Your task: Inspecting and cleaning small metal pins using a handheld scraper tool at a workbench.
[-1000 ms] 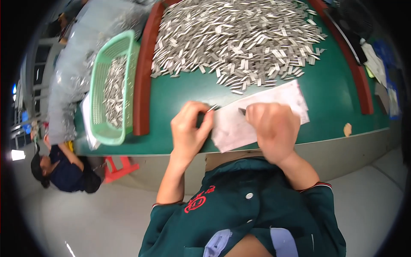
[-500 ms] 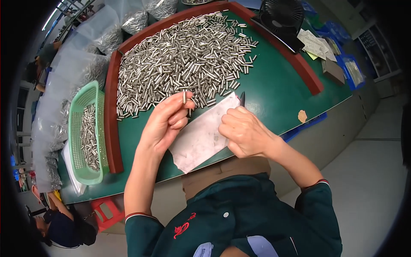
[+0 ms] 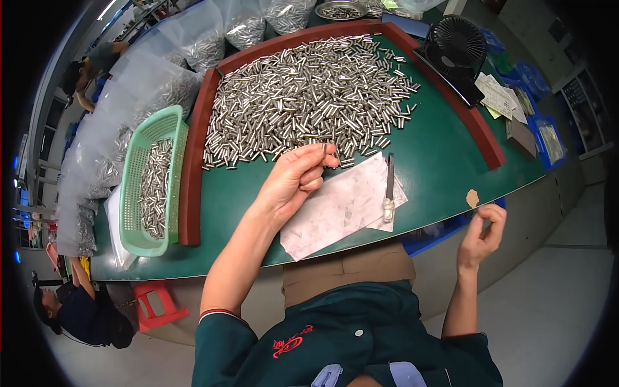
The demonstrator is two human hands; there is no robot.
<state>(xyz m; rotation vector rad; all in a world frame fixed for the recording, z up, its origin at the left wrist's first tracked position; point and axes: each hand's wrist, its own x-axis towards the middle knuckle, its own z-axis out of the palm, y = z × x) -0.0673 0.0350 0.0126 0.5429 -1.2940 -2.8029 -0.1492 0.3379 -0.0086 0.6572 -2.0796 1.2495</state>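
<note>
My left hand is closed, pinching a small shiny metal pin between thumb and fingertips at the near edge of a wide heap of such pins. Below that hand a stained whitish cloth lies on the green table. On the cloth's right part rests a narrow dark tool with a pale wrapped end toward me. Beyond the table's near right edge hangs my right hand, its fingers curled toward the thumb. Whether anything small is in it is hidden.
Red-brown rails border the heap. Left of them stands a green basket holding pins, with clear bags of metal parts beyond. A black fan and papers are at right. A blue bin sits under the edge. A person is at lower left.
My right hand has let go of the dark tool, which now lies on the cloth, and has moved right past the table edge. My left hand still pinches a pin. The whole view has shifted.
</note>
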